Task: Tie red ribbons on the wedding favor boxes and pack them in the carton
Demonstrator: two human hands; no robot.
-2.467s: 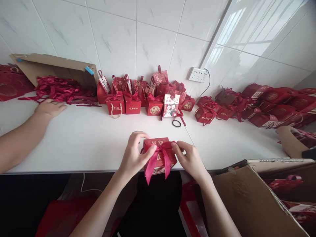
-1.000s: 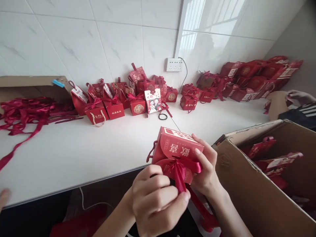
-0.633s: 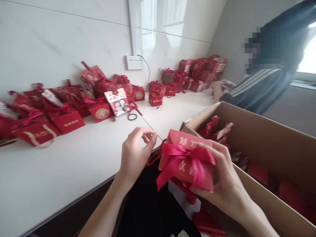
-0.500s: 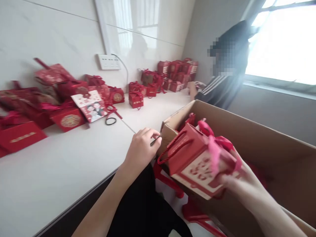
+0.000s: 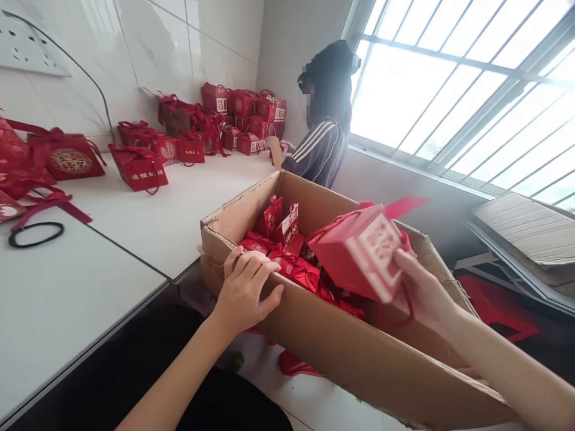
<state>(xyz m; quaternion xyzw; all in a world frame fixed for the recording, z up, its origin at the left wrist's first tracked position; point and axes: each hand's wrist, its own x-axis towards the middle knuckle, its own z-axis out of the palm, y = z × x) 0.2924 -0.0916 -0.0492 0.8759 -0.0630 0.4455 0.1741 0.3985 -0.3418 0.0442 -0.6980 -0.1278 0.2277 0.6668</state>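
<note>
My right hand point(image 5: 420, 284) grips a red gift box point(image 5: 345, 251) by one end, fingers closed on it. This gift box has a cream patterned panel, a ribbon and a twisted cord handle. It is tilted in the air over the open cardboard box point(image 5: 323, 326). My left hand point(image 5: 247, 287) holds the near rim of the cardboard box, fingers hooked over the edge and thumb on the outer side. Inside the cardboard box lie several red gift boxes point(image 5: 305, 274) with ribbons, partly hidden by the held one.
Ribboned red boxes point(image 5: 139, 170) stand along the wall on the white table point(image 5: 130, 251), with a stack point(image 5: 245, 105) at the far end. A black ring point(image 5: 36, 236) lies at the left. A person point(image 5: 321, 143) works at the far end. Folded cardboard point(image 5: 530, 230) leans at the right.
The view has turned right. My right hand has carried the gift box farther over the cardboard box. My left hand, earlier beside its corner, now grips the rim.
</note>
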